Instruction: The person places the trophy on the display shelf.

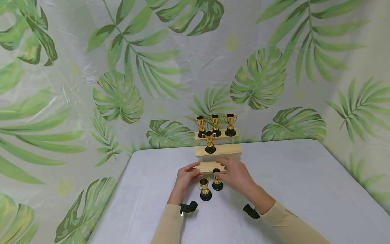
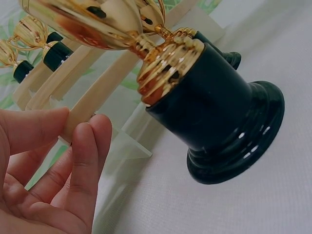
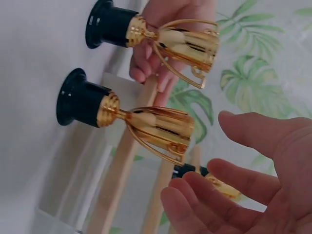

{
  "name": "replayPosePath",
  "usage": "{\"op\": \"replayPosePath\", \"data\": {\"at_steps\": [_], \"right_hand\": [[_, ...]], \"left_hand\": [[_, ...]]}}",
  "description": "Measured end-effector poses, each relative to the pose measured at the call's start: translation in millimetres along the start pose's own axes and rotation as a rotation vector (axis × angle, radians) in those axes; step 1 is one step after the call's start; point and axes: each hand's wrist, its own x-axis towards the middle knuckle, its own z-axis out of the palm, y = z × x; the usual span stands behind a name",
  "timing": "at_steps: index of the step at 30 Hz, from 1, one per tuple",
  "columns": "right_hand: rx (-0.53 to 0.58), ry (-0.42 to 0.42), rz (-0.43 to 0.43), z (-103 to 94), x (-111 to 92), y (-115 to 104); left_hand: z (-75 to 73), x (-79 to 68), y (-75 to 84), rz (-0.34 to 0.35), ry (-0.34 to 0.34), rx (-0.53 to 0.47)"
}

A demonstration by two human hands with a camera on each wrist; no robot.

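Note:
A three-step wooden display stand (image 1: 233, 149) has clear side panels. My left hand (image 1: 183, 178) pinches the left end of its lowest board (image 2: 100, 90) between thumb and fingers. Two small gold trophy cups with black bases stand upright on the table in front: the nearer trophy (image 1: 205, 193) beside my left hand, the other trophy (image 1: 217, 184) close by my right hand. My right hand (image 1: 239, 174) hovers at the right of the lowest board, fingers spread and slightly bent; in the right wrist view nothing lies between the thumb and fingers (image 3: 209, 195).
Three trophies line the top step, among them a right-hand trophy (image 1: 230, 124). One more trophy (image 1: 210, 142) stands at the left of the middle step. A white cloth covers the table (image 1: 292, 183), and a leaf-patterned curtain (image 1: 189, 67) hangs behind.

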Motion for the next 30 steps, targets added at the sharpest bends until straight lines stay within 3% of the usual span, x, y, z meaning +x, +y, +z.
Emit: {"op": "replayPosePath", "data": {"at_steps": [15,22,30], "right_hand": [[-0.079,0.025,0.084,25.9,-2,6],[-0.123,0.080,0.075,30.7,-2,6],[-0.125,0.085,0.065,30.7,-3,4]], "left_hand": [[0.5,-0.3,1.5,-0.015,0.013,-0.003],[-0.3,0.2,-0.6,-0.007,0.006,-0.006],[1.4,-1.3,0.4,0.001,0.006,-0.004]]}}
